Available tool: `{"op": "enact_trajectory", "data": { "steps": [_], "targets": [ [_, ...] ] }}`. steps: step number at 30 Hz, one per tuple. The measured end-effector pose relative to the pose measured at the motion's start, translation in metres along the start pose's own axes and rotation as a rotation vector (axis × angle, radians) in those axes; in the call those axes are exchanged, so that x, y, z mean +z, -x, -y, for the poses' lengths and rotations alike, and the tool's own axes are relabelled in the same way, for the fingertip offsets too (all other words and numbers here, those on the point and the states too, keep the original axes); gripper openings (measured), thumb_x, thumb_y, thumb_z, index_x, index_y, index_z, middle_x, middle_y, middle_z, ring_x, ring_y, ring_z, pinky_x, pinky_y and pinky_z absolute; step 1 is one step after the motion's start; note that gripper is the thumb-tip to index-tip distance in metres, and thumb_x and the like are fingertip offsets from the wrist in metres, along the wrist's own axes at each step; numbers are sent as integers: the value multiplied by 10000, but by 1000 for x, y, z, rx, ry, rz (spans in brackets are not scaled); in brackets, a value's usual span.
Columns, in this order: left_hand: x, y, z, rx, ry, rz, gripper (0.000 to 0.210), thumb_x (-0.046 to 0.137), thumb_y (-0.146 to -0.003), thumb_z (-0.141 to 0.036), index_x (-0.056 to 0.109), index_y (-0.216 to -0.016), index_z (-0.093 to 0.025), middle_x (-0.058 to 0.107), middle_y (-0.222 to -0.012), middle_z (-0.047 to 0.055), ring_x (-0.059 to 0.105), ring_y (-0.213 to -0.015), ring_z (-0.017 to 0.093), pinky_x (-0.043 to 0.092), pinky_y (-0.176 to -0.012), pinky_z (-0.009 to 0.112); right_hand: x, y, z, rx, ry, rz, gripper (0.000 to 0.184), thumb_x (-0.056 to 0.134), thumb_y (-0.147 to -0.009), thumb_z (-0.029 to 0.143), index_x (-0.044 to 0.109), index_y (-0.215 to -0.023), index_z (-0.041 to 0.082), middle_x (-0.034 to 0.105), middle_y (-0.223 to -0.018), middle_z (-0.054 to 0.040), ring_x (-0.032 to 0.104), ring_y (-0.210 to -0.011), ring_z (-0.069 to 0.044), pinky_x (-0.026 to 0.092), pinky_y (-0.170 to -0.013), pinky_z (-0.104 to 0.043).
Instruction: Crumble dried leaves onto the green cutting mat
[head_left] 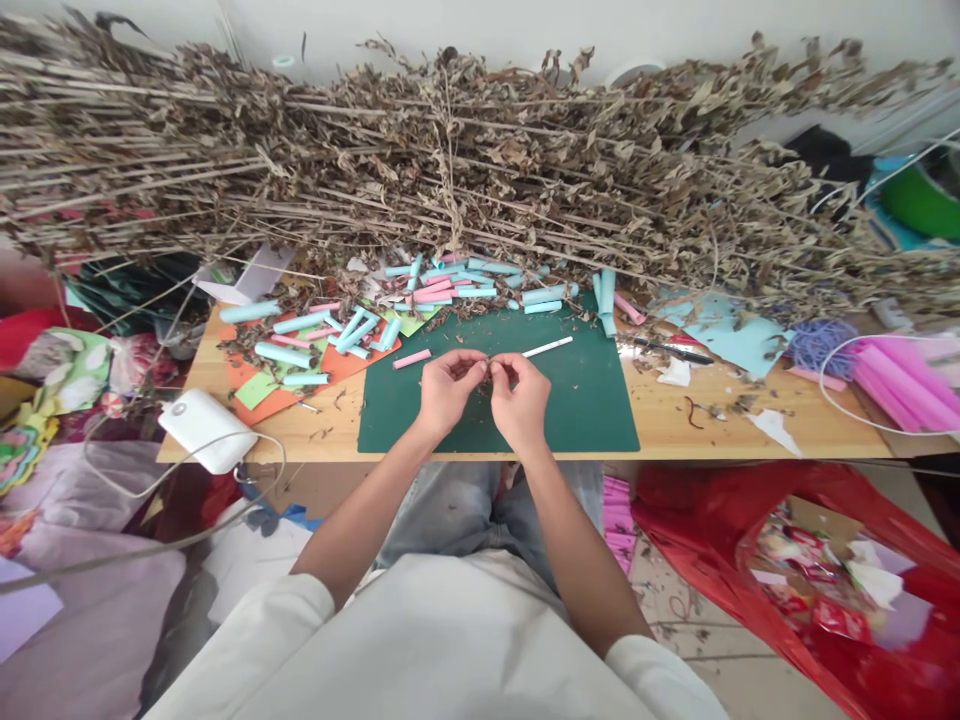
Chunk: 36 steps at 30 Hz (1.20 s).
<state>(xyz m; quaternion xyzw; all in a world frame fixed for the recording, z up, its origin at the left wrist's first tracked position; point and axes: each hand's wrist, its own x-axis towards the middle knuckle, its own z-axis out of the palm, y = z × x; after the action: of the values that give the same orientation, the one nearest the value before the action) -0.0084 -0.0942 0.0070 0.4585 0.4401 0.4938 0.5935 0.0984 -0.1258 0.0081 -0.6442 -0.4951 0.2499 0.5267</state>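
Note:
My left hand (pixel 448 392) and my right hand (pixel 520 400) meet over a dark green cutting mat (pixel 592 415). Thumbs and forefingers of both are pinched on a small brown crumple of dried leaf (pixel 488 368); its far side is hidden by the fingers. Just beyond my right hand lies a thin white stick (pixel 549 346), pointing away to the right. Left of my left hand, a rolled pink paper tube (pixel 412 359) rests on the mat. Several blue and pink paper tubes (pixel 480 280) are heaped along the mat's far edge.
A large bundle of dried stalks (pixel 450 160) spans the back of the wooden table (pixel 847 425). At the left are a white power bank (pixel 206 430) with a cable and more blue tubes (pixel 285 355) on coloured paper. A red bag (pixel 697 510) with scraps hangs below right.

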Motion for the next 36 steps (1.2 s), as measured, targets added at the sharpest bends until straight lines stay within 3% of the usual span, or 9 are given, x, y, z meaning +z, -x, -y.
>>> {"op": "enact_trajectory", "data": {
  "steps": [3, 5, 10, 14, 17, 27, 31, 36],
  "targets": [
    [4, -1, -1, -97, 201, -52, 214, 812, -651, -258, 720, -812, -151, 698, -732, 9, 622, -646, 94, 513, -680, 234, 6, -3, -4, 193, -325, -7, 183, 584, -841, 357, 644, -831, 185, 691, -729, -30, 640, -650, -171, 535, -652, -301],
    [4, -1, -2, -144, 285, -62, 244, 836, -627, -255, 725, -821, -157, 692, -724, -1, 622, -646, 86, 508, -683, 227, 7, -5, -7, 228, -409, -35, 212, 630, -810, 386, 664, -842, 179, 706, -743, -32, 653, -663, -172, 549, -669, -306],
    [-4, -4, 0, -172, 317, -89, 267, 865, -599, -273, 743, -812, -170, 698, -738, -3, 641, -675, 89, 518, -712, 234, -6, -7, -12, 106, -147, -92, 194, 617, -838, 352, 715, -878, 190, 740, -835, -53, 675, -739, -187, 549, -726, -322],
    [-11, -7, 5, -115, 216, -103, 262, 848, -628, -292, 772, -854, -186, 730, -784, 14, 650, -695, 102, 531, -740, 256, -12, -8, -14, -92, 161, 2, 175, 571, -857, 240, 728, -925, 207, 750, -919, -64, 678, -826, -207, 536, -791, -345],
    [-14, -8, 6, -85, 123, -90, 275, 833, -652, -303, 781, -899, -195, 755, -851, 34, 666, -731, 121, 540, -787, 286, -13, -10, -16, -179, 268, 67, 193, 546, -857, 183, 729, -914, 207, 748, -931, -66, 672, -884, -221, 523, -829, -358],
    [-14, -6, 1, -18, -34, -58, 274, 798, -683, -313, 748, -909, -166, 744, -855, 47, 678, -767, 156, 557, -793, 325, -15, -11, -17, -217, 339, 101, 121, 589, -865, 233, 701, -828, 204, 712, -849, -59, 638, -832, -219, 494, -795, -347],
    [-14, -7, 1, 14, -73, -61, 218, 780, -697, -306, 719, -849, -162, 726, -832, 37, 665, -774, 145, 543, -790, 301, -15, -11, -11, -180, 237, 104, 127, 571, -867, 217, 691, -906, 203, 716, -868, -48, 645, -790, -191, 510, -760, -321],
    [-15, -7, 1, 41, -145, -21, 184, 757, -718, -300, 722, -831, -158, 728, -840, 44, 663, -770, 150, 539, -782, 301, -17, -12, -3, -240, 157, 118, 232, 575, -894, 275, 692, -1083, 208, 727, -1013, -70, 665, -910, -195, 532, -824, -333]
  ]
}}
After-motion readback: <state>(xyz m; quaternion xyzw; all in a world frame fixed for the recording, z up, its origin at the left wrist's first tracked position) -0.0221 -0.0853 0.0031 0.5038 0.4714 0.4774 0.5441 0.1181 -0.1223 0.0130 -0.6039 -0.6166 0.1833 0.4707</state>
